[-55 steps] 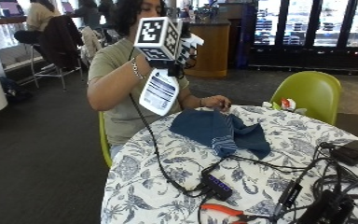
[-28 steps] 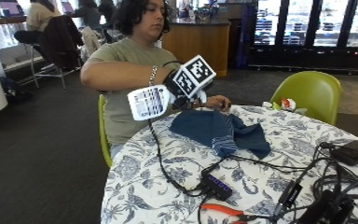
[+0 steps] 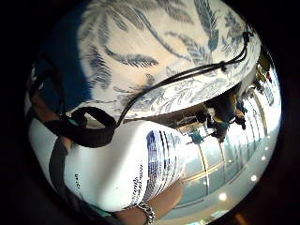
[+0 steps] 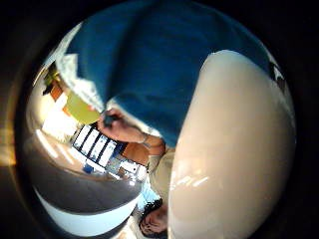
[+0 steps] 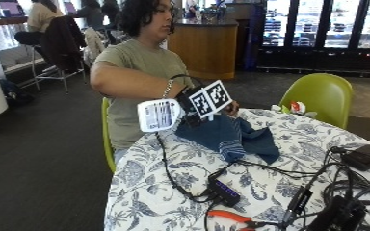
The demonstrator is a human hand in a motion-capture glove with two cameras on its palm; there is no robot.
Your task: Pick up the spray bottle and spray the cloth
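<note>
since the earlier frame my right hand [image 5: 188, 102] has dropped with the bottle [image 5: 160, 114], which now lies sideways mid-frame, above the table [image 5: 172, 192] edge. fingers are curled round the bottle. the cloth [image 5: 230, 137] lies crumpled on the table just right of it, my bare hand [image 5: 231, 109] touching its far edge.

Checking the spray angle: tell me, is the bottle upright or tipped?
Tipped: the spray bottle lies roughly sideways in the gloved right hand, beside the cloth.
</note>
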